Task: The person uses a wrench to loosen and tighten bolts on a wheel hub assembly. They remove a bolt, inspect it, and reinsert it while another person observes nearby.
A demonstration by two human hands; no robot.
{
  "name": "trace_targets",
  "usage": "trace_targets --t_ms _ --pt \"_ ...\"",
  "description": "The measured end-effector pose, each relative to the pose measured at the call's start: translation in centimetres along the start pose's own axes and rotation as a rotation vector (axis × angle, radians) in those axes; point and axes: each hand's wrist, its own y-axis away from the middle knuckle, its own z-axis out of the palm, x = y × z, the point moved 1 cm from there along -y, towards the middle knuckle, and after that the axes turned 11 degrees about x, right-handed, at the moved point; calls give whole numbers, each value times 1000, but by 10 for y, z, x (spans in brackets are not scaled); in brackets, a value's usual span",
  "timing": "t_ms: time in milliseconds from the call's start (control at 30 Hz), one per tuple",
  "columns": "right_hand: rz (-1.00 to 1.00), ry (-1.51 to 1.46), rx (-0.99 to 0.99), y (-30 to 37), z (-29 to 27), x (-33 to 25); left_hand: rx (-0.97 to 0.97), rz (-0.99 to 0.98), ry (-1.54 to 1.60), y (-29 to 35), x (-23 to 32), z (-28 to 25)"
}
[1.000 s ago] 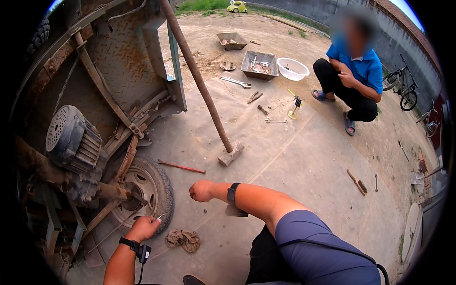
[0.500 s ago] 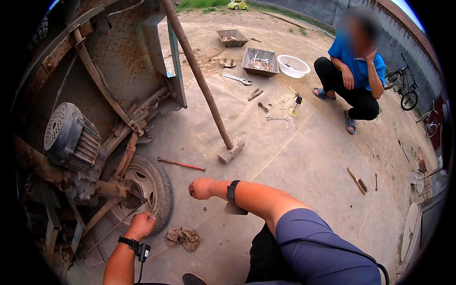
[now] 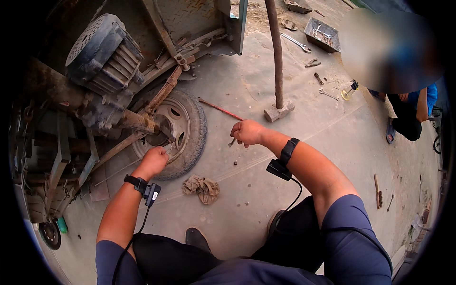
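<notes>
My left hand (image 3: 154, 162) is closed beside the hub of a wheel (image 3: 197, 142) on a rusty axle (image 3: 140, 122); what its fingers hold, if anything, is hidden. Out over the floor, my right hand (image 3: 248, 133) is closed on a small metal piece (image 3: 232, 142), whose end pokes out below the fingers. A red rod (image 3: 221, 108) lies just beyond that hand. Behind it a long-handled hammer (image 3: 279, 112) stands on its block-shaped head. Between my arms a crumpled brown rag (image 3: 202, 189) rests on the floor.
A finned motor (image 3: 105, 54) is mounted on the axle at left. Far off are an adjustable wrench (image 3: 295, 42), pliers (image 3: 312, 63), and a metal tray of tools (image 3: 323, 35). A person (image 3: 408, 114) squats at far right. Nearer lies a wire brush (image 3: 378, 191).
The view has swung left and down, so the scene sits further right and higher. My right hand now shows a metal piece below its fingers. The left hand stays near the wheel.
</notes>
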Motion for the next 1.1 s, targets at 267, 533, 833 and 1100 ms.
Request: trace_targets --t_ms 267,533,833,1100 --pt "59 -384 22 0 -5 -12 81 -211 209 -3 -21 -21" --pt "18 -413 -158 -9 23 -25 157 -303 318 -14 -16 -13" --pt "55 -426 -211 -26 50 -24 119 -297 249 -47 -34 5" --pt "72 -517 -185 -44 63 -10 241 -82 -148 -77 -67 27"
